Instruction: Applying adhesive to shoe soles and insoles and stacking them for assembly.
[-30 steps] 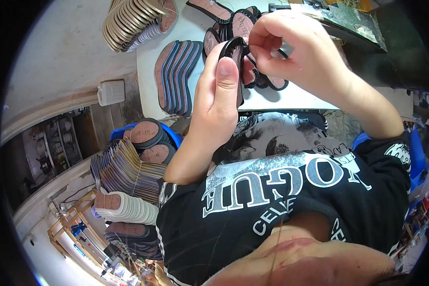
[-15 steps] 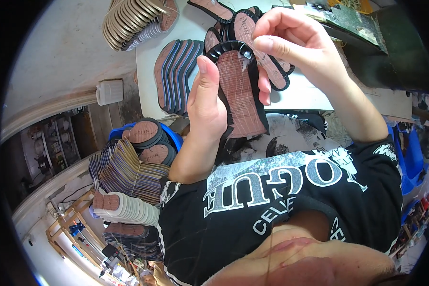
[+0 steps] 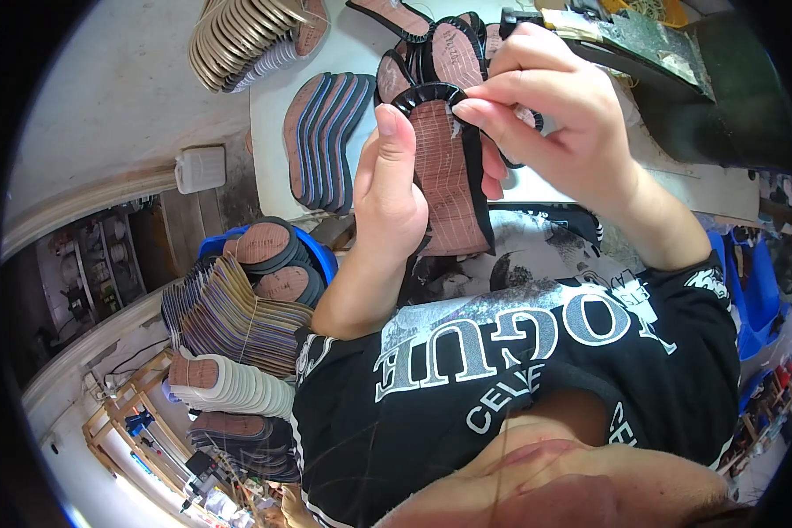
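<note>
A shoe insole [image 3: 449,180] with a brown woven-lined underside and a black pleated edge is held up in front of my chest. My left hand [image 3: 392,180] grips it, thumb along its left side and fingertips showing past its right side. With thumb and forefinger pinched, my right hand [image 3: 554,110] touches the black edge at the insole's upper right corner. A small whitish patch lies just below that pinch. Behind it, several more black-edged insoles [image 3: 458,53] lie heaped on the white table, partly hidden by my hands.
On the white table [image 3: 572,185] a row of stacked insoles [image 3: 326,141] lies to the left, with a beige bundle [image 3: 242,40] beyond. A dark green machine [image 3: 651,57] stands at the far right. Left of me, tied insole bundles [image 3: 238,308] pile up beside a blue bin [image 3: 319,251].
My right hand has come down from just above the insole's corner, and its pinched fingertips now touch the edge. The insole has tilted slightly in my left hand.
</note>
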A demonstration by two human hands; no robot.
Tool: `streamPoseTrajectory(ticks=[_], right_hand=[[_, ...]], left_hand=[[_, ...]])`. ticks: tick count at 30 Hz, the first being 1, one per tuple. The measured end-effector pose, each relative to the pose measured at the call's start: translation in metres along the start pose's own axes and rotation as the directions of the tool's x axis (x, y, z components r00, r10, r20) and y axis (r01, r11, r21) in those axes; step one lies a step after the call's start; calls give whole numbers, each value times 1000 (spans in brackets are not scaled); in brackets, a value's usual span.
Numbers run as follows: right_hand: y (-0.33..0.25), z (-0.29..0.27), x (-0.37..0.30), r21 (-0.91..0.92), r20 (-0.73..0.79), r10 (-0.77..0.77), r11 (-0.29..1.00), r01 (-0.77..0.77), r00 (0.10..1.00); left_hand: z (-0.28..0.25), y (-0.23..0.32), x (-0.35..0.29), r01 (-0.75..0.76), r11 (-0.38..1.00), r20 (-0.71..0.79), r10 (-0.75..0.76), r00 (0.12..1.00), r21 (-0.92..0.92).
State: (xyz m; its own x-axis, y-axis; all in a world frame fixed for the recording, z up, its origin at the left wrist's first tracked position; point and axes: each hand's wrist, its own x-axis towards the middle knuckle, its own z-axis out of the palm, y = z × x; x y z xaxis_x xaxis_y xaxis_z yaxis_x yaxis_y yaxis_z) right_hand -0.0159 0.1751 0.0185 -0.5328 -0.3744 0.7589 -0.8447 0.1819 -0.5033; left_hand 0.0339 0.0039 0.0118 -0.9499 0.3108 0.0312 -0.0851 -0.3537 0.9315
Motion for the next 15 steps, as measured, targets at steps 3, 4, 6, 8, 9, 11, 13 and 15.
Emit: streamPoseTrajectory(ticks=[3,4,6,8,9,11,13,15], right_hand=[[-8,3,-3,-99,-39,20,995,-23,999],[-9,2,-4,-58,4,54,997,-53,999],[-18,3,-6,324,39,301,898,-296,953],[-19,6,-10,667,186,436,602,-439,881],[-20,6,-10,666,187,435,603,-440,881],[-22,6,-10,745,253,544,418,-520,800],[-21,6,-12,757,279,560,371,-537,780],[-18,8,-14,767,304,576,324,-554,759]], left_hand=[[2,0,1,-64,997,-52,66,996,36],[1,0,0,-54,998,-26,55,998,22],[-2,1,0,-45,999,1,45,999,10],[-5,3,-1,-41,995,36,45,998,-90],[-4,3,-1,-42,995,36,46,998,-91],[-1,5,-3,-3,1000,-22,3,1000,6],[-4,3,-3,-37,998,29,36,999,46],[-3,4,-5,-65,990,-3,66,998,124]])
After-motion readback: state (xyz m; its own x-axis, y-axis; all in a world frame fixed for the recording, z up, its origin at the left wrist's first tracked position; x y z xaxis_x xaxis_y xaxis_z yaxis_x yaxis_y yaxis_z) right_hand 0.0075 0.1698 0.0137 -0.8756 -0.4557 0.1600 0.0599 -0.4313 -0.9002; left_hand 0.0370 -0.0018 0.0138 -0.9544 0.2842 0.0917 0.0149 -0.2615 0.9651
